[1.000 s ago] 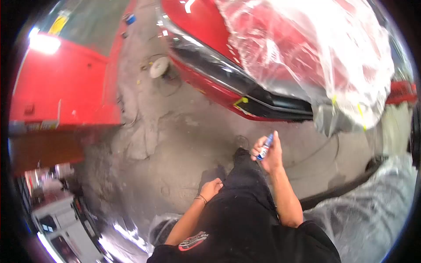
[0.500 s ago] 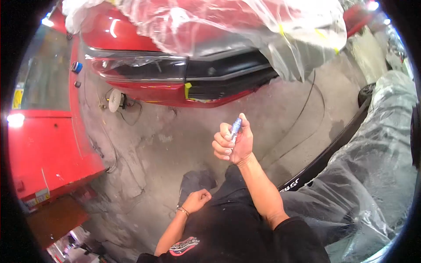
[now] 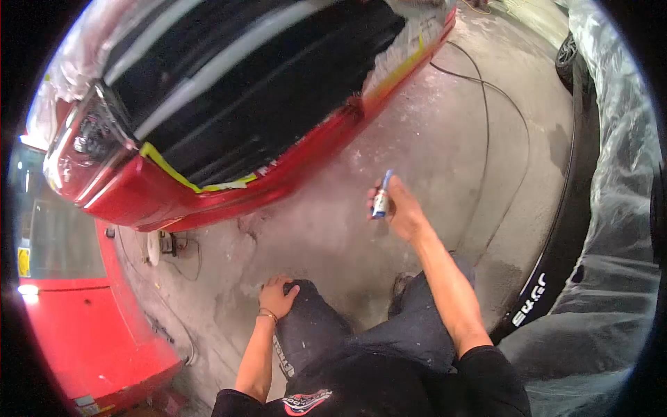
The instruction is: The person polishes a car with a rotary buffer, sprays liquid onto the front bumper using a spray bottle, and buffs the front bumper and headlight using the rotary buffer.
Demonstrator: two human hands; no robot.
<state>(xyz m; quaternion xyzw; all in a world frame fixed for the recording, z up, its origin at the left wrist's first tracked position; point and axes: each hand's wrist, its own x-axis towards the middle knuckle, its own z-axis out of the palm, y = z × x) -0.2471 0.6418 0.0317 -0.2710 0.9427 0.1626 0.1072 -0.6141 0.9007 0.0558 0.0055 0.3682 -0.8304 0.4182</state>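
My right hand (image 3: 401, 208) is closed around a small blue-and-white bottle (image 3: 380, 201) with a narrow blue tip, held tilted in front of the car. What its label says is too small to read. My left hand (image 3: 278, 297) rests on my bent left knee, its fingers lying over the trouser leg. Ahead is a red car bumper (image 3: 292, 177) with a large black panel (image 3: 243, 104) in it. Yellow-green masking tape (image 3: 167, 169) runs along the panel's lower left edge. Both hands are apart from the car.
A headlight (image 3: 94, 135) sits at the bumper's left end. Another red panel with glass (image 3: 76, 333) stands at left. Clear plastic sheeting (image 3: 618, 229) covers a black car part at right. A dark hose (image 3: 484, 132) crosses the concrete floor, and a round pad tool (image 3: 154, 247) lies by the bumper.
My view has lowered and come nearer the bumper as my knees bend. My left hand has settled on my knee. The bottle stays in my right hand, turned differently.
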